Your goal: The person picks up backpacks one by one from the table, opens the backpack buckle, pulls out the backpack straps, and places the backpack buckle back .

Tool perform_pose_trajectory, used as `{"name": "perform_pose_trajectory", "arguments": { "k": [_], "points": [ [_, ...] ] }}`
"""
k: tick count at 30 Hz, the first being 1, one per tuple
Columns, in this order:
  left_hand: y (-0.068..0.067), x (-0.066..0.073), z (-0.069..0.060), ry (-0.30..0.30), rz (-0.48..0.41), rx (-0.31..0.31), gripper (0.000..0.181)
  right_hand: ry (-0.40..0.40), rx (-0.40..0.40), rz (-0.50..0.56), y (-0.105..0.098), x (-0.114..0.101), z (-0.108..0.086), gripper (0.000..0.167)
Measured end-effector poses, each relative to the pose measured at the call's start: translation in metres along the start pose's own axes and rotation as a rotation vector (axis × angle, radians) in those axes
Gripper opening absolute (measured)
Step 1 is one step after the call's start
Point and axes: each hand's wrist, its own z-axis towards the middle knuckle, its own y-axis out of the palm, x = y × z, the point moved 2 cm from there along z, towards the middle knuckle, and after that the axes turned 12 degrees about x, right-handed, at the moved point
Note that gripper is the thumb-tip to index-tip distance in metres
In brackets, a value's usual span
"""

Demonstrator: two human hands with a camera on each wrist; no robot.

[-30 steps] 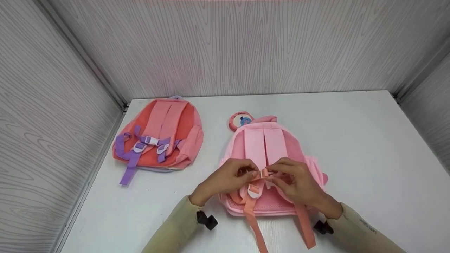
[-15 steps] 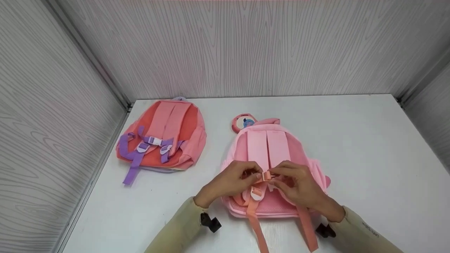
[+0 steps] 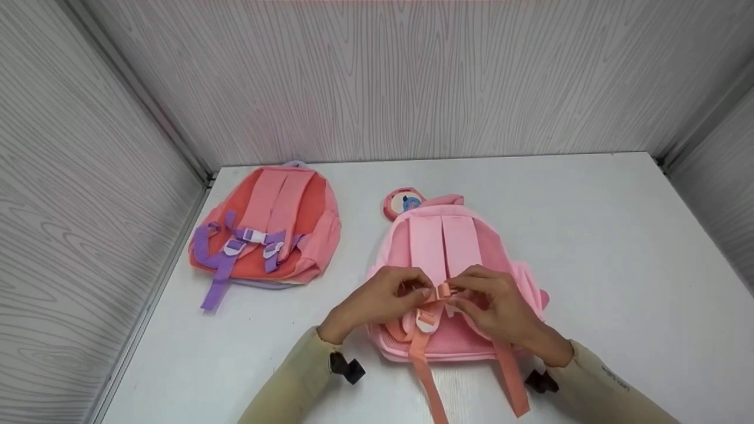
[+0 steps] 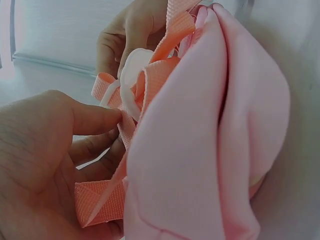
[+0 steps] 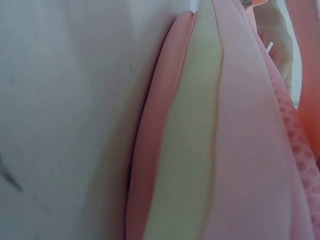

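Note:
A light pink backpack [image 3: 427, 244] lies on the table with its shoulder straps facing up. Over its lower middle, my left hand [image 3: 380, 300] pinches an orange webbing strap [image 3: 431, 295] between thumb and fingers. Opposite it, my right hand [image 3: 500, 309] pinches the other end at a small buckle [image 3: 444, 291], mostly covered by fingertips. Close by in the left wrist view are a white plastic buckle [image 4: 134, 75] and my left thumb [image 4: 97, 119] pressing on the webbing. The right wrist view holds mainly the bag's side [image 5: 250, 150]; whether the buckle is fastened cannot be told.
A coral backpack [image 3: 321, 206] with purple straps lies to the left. A round pink badge [image 3: 403, 203] with a blue figure sits at the pink bag's top. Two loose orange strap tails [image 3: 511, 380] hang toward the front. Grey wood-patterned walls [image 3: 377, 82] enclose the white table [image 3: 607, 265].
The head view dips and returns slightly. Both hands stay at the same place on the strap, and neither bag has visibly moved.

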Motion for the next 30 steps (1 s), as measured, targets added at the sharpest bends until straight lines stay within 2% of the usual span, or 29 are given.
{"name": "perform_pose_trajectory", "arguments": {
  "k": [7,17,22,25,30],
  "points": [
    [0.0000,-0.0008,0.0016,0.018,-0.012,0.014,0.012,0.023,-0.004,-0.026,-0.0012,-0.0001,0.0000,0.033],
    [0.0048,0.0025,0.0022,0.070,-0.044,0.024,0.012,-0.019,0.012,-0.016,-0.0014,0.0014,-0.0025,0.033],
    [0.0066,0.0025,0.0007,0.082,-0.057,0.028,0.012,0.001,-0.005,-0.020,0.0025,0.0006,-0.0031,0.031],
    [0.0063,0.0018,0.0006,0.082,-0.053,0.031,0.013,0.018,-0.015,-0.024,0.0040,0.0006,-0.0023,0.031],
    [0.0022,0.0004,0.0012,0.041,-0.020,0.015,0.014,0.002,0.000,-0.011,0.0031,0.0003,-0.0013,0.032]
  ]
}}
